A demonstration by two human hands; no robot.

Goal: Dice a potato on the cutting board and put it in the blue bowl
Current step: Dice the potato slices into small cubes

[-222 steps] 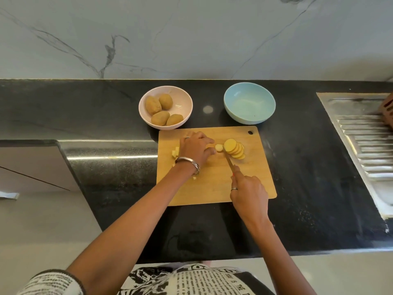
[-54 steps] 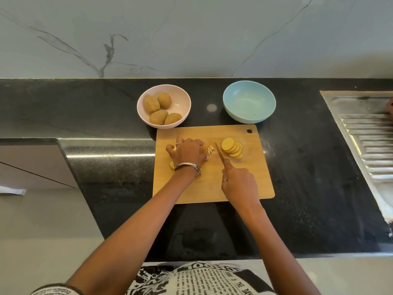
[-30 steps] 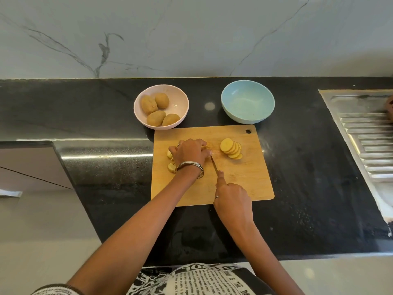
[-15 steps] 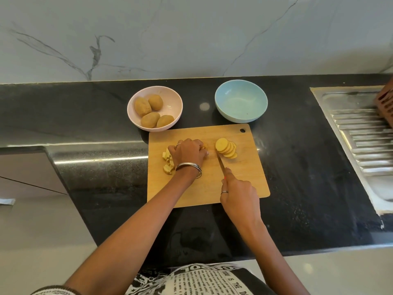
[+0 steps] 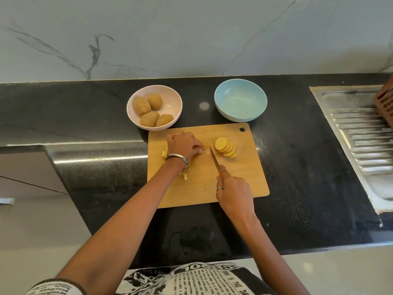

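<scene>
On the wooden cutting board (image 5: 244, 177), a fanned row of round potato slices (image 5: 225, 147) lies at the back right. My left hand (image 5: 185, 145) presses down on potato pieces at the board's back left, hiding most of them; a few diced bits (image 5: 185, 177) show beside my wrist. My right hand (image 5: 232, 193) grips a knife (image 5: 214, 159), whose blade points away from me between my left fingers and the slices. The blue bowl (image 5: 240, 100) stands behind the board with nothing in it.
A pink bowl (image 5: 172, 99) holding several whole potatoes stands left of the blue bowl. A steel sink drainboard (image 5: 361, 133) is at the right, with a brown object (image 5: 386, 99) at its far edge. The black counter drops to a lower ledge on the left.
The knife has shifted slightly away from my left hand's fingers toward the slices. My left hand stays on the potato pieces. The camera view has drifted a little.
</scene>
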